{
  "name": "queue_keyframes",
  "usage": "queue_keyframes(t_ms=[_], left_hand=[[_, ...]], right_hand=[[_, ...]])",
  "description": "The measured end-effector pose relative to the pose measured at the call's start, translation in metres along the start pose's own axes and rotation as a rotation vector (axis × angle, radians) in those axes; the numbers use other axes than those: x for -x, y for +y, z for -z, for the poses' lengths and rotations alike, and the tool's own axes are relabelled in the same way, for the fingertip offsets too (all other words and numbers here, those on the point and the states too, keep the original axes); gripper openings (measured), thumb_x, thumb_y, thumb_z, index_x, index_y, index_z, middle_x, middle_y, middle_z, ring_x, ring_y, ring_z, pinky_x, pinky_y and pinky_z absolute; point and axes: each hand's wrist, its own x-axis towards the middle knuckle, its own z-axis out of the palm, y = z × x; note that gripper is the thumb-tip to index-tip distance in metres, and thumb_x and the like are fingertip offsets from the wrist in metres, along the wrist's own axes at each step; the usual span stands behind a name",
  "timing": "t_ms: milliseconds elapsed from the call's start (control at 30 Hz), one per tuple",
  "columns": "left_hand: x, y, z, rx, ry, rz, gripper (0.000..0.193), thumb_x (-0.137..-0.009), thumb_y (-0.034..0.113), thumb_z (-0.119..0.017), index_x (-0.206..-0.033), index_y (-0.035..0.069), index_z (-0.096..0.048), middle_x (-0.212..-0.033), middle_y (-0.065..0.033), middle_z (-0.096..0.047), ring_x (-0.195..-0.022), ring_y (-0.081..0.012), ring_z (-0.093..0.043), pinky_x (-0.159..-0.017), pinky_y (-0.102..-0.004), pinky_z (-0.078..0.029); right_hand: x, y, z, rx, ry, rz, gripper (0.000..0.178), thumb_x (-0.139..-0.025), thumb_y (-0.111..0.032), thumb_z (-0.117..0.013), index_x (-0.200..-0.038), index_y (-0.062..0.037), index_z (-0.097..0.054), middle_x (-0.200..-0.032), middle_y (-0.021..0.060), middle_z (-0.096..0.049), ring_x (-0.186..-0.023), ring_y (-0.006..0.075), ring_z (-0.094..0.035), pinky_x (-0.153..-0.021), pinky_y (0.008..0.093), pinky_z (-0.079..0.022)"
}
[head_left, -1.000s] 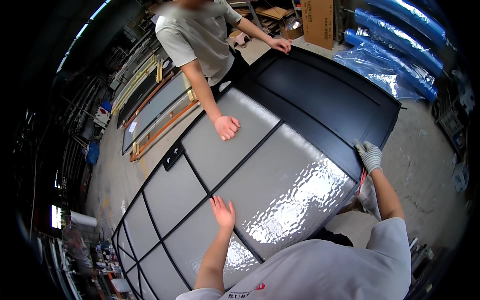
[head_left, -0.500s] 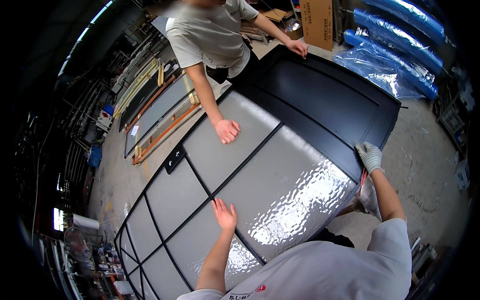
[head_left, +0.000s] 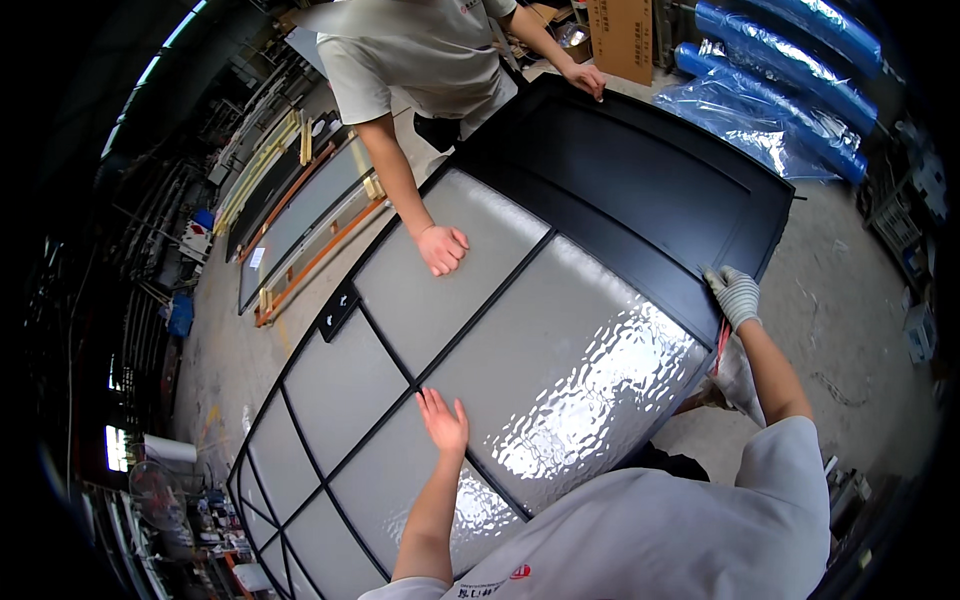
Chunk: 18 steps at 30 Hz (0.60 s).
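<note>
A large black-framed door (head_left: 640,190) lies in front of me, with grey textured glass panes (head_left: 530,330) divided by black bars and a solid black panel at its far right end. My left hand (head_left: 443,425), bare, rests open on the glass beside a crossing of the bars, fingers stretched and pressing nothing visible beneath. In a striped white glove, my right hand (head_left: 737,298) grips the door's right edge near the black panel; its underside is hidden. Something red and a whitish cloth-like piece (head_left: 738,380) hang below that hand.
Across the door a co-worker (head_left: 410,80) rests one fist (head_left: 441,249) on the glass and the other hand (head_left: 585,78) on the far edge. Blue film-wrapped rolls (head_left: 790,90) and a cardboard box (head_left: 622,40) stand behind. Framed panels (head_left: 310,220) lie at the left.
The view has shifted slightly, so the door sits a little higher and more to the left. The co-worker's fist has opened a little on the glass. My hands keep their places on the door.
</note>
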Motion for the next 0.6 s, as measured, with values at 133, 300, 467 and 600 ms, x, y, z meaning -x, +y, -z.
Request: queue_keyframes(t_ms=[133,300,467,600], left_hand=[[-0.0008,-0.0003,0.0001,0.003,-0.008,0.015,0.058,-0.091,0.029,-0.053,-0.132,-0.01,-0.044,-0.145,-0.0232,-0.035,-0.139,-0.0388,-0.024,-0.112,-0.044,-0.028],[-0.0014,0.002,0.0029,0.003,-0.022,0.04,0.058,-0.091,0.03,-0.053,-0.132,-0.009,-0.044,-0.145,-0.023,-0.035,-0.14,-0.0382,-0.024,-0.112,-0.0443,-0.028],[-0.0027,0.0002,0.0004,0.018,-0.02,0.03,0.057,-0.091,0.03,-0.052,-0.132,-0.01,-0.044,-0.145,-0.0232,-0.036,-0.139,-0.0384,-0.024,-0.112,-0.0446,-0.027],[-0.0026,0.0004,0.0005,0.007,-0.021,0.029,0.057,-0.091,0.029,-0.052,-0.132,-0.01,-0.044,-0.144,-0.0233,-0.036,-0.139,-0.0388,-0.025,-0.112,-0.0446,-0.028]], right_hand=[[-0.0004,0.0,-0.0005,0.0,-0.015,-0.013,0.064,-0.083,-0.065,-0.052,-0.072,-0.0021,-0.06,-0.068,0.0222,-0.06,-0.065,0.0381,-0.059,-0.063,0.0443,-0.046],[-0.0002,-0.0012,0.0001,-0.009,-0.009,-0.012,0.065,-0.083,-0.066,-0.051,-0.072,-0.0026,-0.061,-0.07,0.022,-0.061,-0.066,0.0378,-0.06,-0.063,0.044,-0.046],[0.0004,-0.0014,-0.0001,0.017,0.006,-0.009,0.064,-0.084,-0.065,-0.051,-0.072,-0.0028,-0.06,-0.069,0.022,-0.061,-0.066,0.0386,-0.059,-0.064,0.0445,-0.046],[-0.0006,0.0009,-0.0004,-0.01,-0.001,-0.005,0.063,-0.084,-0.064,-0.051,-0.071,-0.003,-0.059,-0.069,0.0218,-0.06,-0.066,0.0391,-0.059,-0.064,0.0449,-0.046]])
